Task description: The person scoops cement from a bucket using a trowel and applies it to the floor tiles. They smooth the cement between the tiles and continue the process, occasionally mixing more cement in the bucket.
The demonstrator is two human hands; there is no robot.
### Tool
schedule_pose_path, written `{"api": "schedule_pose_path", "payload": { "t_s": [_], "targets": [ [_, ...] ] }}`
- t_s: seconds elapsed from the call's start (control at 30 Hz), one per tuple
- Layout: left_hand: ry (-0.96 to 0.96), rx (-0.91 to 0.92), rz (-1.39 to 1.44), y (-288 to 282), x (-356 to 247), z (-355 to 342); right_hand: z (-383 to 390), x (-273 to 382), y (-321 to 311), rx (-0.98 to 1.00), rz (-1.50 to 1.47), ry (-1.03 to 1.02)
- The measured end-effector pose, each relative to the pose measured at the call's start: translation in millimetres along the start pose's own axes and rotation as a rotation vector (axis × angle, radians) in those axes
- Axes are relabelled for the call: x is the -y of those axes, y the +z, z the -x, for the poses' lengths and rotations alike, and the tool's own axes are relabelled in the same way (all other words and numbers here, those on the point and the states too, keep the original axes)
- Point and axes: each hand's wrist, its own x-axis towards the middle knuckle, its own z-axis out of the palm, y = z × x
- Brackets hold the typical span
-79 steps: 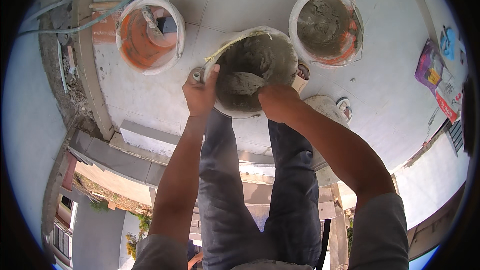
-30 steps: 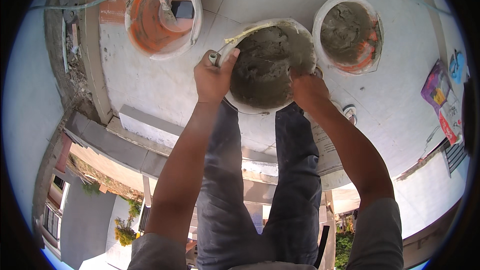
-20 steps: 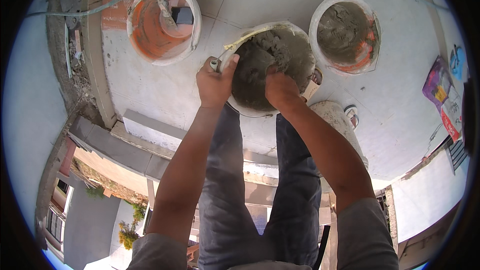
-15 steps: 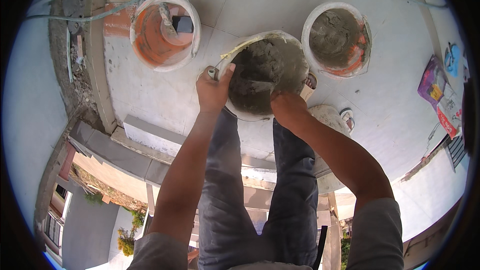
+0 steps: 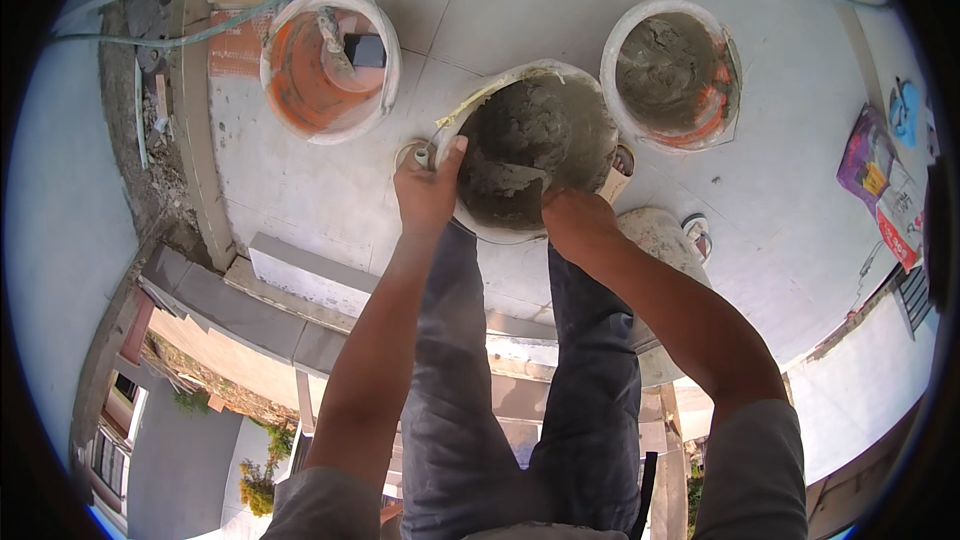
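Observation:
A white-rimmed bucket of wet grey mortar stands before my legs. At its left rim my left hand is closed round the pale tube grip of the bucket handle, thumb up against the rim. My right hand is a fist over the near right rim. It grips what appears to be a trowel, its handle hidden by my fingers. The mortar-coated blade lies in the mix, pointing left.
Beyond, to the right, is another bucket of mortar. At the far left, an orange-lined bucket holds a mortar-caked tool and a dark rectangular object. A pale upturned bucket is beside my right forearm. A green hose crosses the floor.
The coated blade and the mortar on it show more plainly and lighter in the bucket. Both hands keep nearly the same places and grips.

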Motion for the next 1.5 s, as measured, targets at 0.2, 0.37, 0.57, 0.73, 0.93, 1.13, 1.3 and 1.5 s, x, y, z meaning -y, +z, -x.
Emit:
{"api": "schedule_pose_path", "payload": {
  "t_s": [0.2, 0.37, 0.57, 0.73, 0.93, 1.13, 1.3, 1.5],
  "targets": [
    [-0.004, 0.020, 0.056, 1.3, 11.2, 4.5, -14.1, -28.9, -27.4, -0.120, -0.142, 0.314],
    [-0.003, 0.026, 0.117, -1.0, 7.3, 4.6, -14.1, 14.6, 29.7, -0.101, -0.097, 0.091],
    [-0.067, 0.040, 0.140, -14.0, 1.0, -0.4, 28.0, 32.9, 5.2, -0.032, -0.417, 0.071],
    [-0.089, 0.143, 0.064, -21.5, -9.8, -7.1, -43.3, -3.8, 12.8, -0.011, -0.323, 0.227],
    [-0.035, 0.133, -0.017, -19.5, -7.3, -37.0, -1.2, 7.9, -51.7, -0.168, -0.141, 0.384],
    [0.010, 0.220, -0.100, -11.7, -20.9, -35.2, -73.2, 41.0, -8.6, -0.233, 0.178, 0.116],
    [-0.086, 0.223, -0.104, -20.8, -7.4, -35.0, -19.3, 48.4, -2.5, -0.093, 0.193, -0.080],
    [-0.077, 0.207, 0.006, -16.8, 7.5, -17.7, -33.2, 15.4, -33.4, -0.148, 0.036, 0.395]
  ]
}}
